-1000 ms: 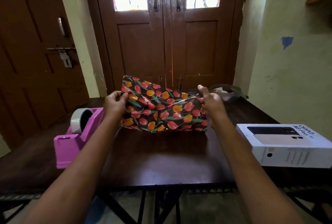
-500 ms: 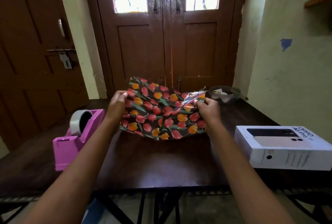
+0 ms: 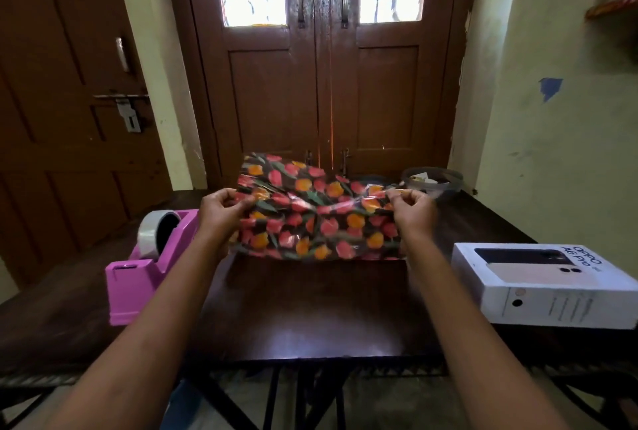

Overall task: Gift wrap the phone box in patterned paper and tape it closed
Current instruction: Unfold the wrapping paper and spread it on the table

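Closer to you than your right hand (image 3: 414, 212) and off to its outer side, the white phone box (image 3: 549, 286) is still lying flat on the dark surface (image 3: 310, 309). It is sitting where it was a second ago, well apart from the paper. To the outer side of your left hand (image 3: 221, 210), the pink tape dispenser (image 3: 145, 267) is sitting with its roll loaded, untouched as well.

Between your hands you are holding the patterned paper (image 3: 317, 219) up. Its lower edge is hanging close to the surface, though I cannot tell whether it is touching. What is changing is your grip. A second ago your right hand was wrapped around the sheet's side edge with the thumb sticking up. Now both hands are pinching the upper fold between thumb and curled fingertips and drawing it outward.

The sheet is still looking creased and doubled, so I am judging that you are only opening it out. Wrapping proper is not yet beginning, and the box is waiting to come across once the paper is lying flat.

Just beyond your right hand, a shallow dark bowl (image 3: 433, 181) is resting near the surface's far edge. Further off, brown double doors (image 3: 321, 84) with bright glass panes are facing you. Another brown door (image 3: 62, 119) is standing beyond your left hand, and a pale wall (image 3: 569, 153) with a blue patch is running past your right.
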